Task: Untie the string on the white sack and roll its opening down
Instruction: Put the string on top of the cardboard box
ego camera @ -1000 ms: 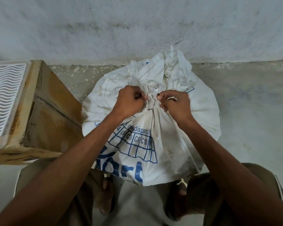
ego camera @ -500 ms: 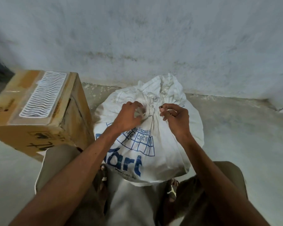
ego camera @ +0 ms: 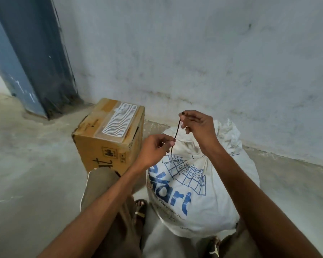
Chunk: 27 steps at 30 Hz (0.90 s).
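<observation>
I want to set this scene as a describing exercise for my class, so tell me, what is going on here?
A person crouches over a white sack on a concrete floor. The right hand pinches the top of a dark string and holds it up; the left hand pinches it lower down. The string's lower end hangs loose over the sack's blue print. The sack's neck looks gathered, not yet rolled down. A cardboard box stands beside it, by the wall.

Head camera looks forward, down, close above hands (ego camera: pixel 175 138).
</observation>
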Motion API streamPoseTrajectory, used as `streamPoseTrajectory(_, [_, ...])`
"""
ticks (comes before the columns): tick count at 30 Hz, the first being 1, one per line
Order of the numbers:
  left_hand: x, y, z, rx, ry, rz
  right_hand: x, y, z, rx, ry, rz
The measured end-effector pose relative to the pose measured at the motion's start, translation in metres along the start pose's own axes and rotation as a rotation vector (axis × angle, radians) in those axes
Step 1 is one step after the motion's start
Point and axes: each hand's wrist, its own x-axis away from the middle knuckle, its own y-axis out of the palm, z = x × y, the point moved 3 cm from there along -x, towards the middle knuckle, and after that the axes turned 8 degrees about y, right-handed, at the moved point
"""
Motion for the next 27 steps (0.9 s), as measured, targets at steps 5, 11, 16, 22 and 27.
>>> streamPoseTrajectory(5, [0.010, -0.066, 0.010, -0.026, -0.067, 0.073, -0.021, 0.056, -0.010, -0.148, 0.088, -0.052])
streamPoseTrajectory(11, [-0.001, -0.116, 0.000, -0.162, -0.064, 0.197, -0.042, 0.129, 0.000, -0.260, 0.203, -0.137])
streamPoseTrajectory(16, [-0.019, -0.154, -0.015, -0.283, -0.125, 0.332, -0.077, 0.171, 0.023, -0.264, 0.317, -0.110])
streamPoseTrajectory(22, [-0.051, -0.181, -0.046, -0.415, -0.291, 0.329, -0.127, 0.206, 0.060, -0.110, 0.418, -0.075])
streamPoseTrajectory(27, [-0.076, -0.189, -0.075, -0.534, -0.364, 0.303, -0.167, 0.220, 0.089, 0.127, 0.416, 0.001])
